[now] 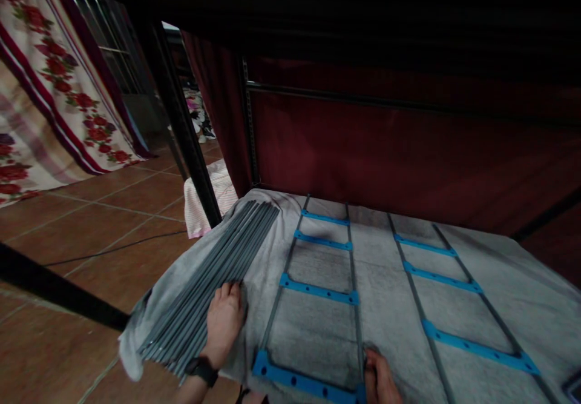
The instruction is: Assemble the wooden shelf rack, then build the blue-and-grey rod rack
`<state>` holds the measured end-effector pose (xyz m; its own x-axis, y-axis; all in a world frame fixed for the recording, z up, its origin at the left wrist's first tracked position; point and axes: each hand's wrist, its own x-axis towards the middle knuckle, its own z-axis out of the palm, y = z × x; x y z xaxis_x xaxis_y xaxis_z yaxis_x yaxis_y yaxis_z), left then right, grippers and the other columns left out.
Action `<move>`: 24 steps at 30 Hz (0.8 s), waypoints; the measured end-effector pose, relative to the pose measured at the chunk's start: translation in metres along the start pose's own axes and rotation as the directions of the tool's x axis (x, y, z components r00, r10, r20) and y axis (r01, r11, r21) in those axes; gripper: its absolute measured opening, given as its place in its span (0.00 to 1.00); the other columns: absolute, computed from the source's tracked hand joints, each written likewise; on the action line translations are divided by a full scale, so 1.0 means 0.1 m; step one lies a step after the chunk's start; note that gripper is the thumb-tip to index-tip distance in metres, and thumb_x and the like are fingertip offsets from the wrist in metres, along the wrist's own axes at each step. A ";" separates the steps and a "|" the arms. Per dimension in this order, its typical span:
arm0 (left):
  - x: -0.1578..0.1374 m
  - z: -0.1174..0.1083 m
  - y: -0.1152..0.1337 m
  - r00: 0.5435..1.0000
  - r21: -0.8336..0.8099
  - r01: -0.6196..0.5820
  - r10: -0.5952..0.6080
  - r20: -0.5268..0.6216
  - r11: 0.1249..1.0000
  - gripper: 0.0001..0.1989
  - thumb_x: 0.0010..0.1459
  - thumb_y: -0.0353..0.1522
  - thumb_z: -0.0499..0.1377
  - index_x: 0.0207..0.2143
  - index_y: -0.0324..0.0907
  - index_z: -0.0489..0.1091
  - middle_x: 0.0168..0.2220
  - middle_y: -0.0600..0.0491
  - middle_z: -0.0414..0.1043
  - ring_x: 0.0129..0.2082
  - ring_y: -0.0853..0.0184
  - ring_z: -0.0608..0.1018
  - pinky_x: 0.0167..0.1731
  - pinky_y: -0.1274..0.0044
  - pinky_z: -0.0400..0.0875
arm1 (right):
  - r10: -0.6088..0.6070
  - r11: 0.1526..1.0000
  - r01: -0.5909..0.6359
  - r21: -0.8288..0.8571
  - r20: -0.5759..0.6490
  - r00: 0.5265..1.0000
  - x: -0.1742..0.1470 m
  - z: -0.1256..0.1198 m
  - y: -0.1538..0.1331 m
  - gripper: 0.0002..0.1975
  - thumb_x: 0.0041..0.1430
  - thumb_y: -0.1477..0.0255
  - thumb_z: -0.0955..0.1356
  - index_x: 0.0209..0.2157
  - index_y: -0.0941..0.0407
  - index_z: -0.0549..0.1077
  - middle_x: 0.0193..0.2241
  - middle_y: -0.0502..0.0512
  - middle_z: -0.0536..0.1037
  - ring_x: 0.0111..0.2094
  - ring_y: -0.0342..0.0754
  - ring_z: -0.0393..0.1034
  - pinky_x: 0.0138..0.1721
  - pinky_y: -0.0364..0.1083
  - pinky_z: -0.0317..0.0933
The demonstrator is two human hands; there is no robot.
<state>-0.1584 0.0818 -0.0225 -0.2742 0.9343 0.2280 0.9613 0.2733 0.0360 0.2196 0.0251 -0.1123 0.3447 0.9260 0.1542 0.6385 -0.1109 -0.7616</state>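
Fingers of the left hand (226, 318) bend over the edge of the rods (204, 283), perhaps steadying them; whether they grip one I cannot tell. Just beside the right hand (382, 378), whose curled fingers may be pinching its rail, though their tips are unclear, lies a frame (320, 289). Right of those fingers, a second frame (442, 277) lies apart, seemingly to avoid tangling. The cloth (385, 307) beneath probably curbs rolling.

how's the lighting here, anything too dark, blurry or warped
Head view: nearly black along the top, maroon curtain dim, gray cloth brighter with soft shadows; also head view: faint sheen on the gray rods, no strong glare, right hand slightly soft; head view again: black post leans steeply, probably wide-angle distortion plus camera tilt.
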 end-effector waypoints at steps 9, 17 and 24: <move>0.08 0.01 0.04 0.993 0.150 -0.004 -0.014 0.119 0.989 0.22 0.63 0.21 0.40 0.49 0.31 0.70 0.43 0.39 0.71 0.44 0.56 0.74 0.41 0.71 0.68 | 0.007 0.999 -0.007 0.037 0.003 1.000 -0.03 0.03 0.04 0.23 0.63 0.52 0.55 0.40 0.52 0.72 0.39 0.58 0.81 0.39 0.53 0.77 0.42 0.49 0.69; 0.10 -0.08 0.01 0.978 -0.043 0.146 -0.137 0.157 0.988 0.15 0.63 0.31 0.46 0.46 0.31 0.66 0.41 0.38 0.75 0.41 0.55 0.78 0.40 0.71 0.70 | 0.009 0.997 -0.018 0.077 0.107 0.994 0.04 -0.08 0.02 0.27 0.61 0.47 0.56 0.39 0.52 0.74 0.36 0.57 0.82 0.37 0.52 0.77 0.38 0.46 0.70; 0.08 -0.13 0.03 0.971 -0.536 0.225 -0.145 0.188 0.814 0.18 0.60 0.43 0.48 0.44 0.41 0.66 0.36 0.45 0.78 0.36 0.58 0.80 0.36 0.72 0.72 | -0.011 0.989 -0.007 0.145 0.123 0.992 0.00 -0.11 0.01 0.22 0.65 0.53 0.58 0.42 0.52 0.74 0.40 0.57 0.81 0.42 0.52 0.77 0.43 0.48 0.69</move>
<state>-0.1578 0.0874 -0.0076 -0.4112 0.9109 0.0330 0.7358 0.3103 0.6020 0.2280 0.0213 -0.1059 0.2506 0.9645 0.0836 0.5292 -0.0641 -0.8461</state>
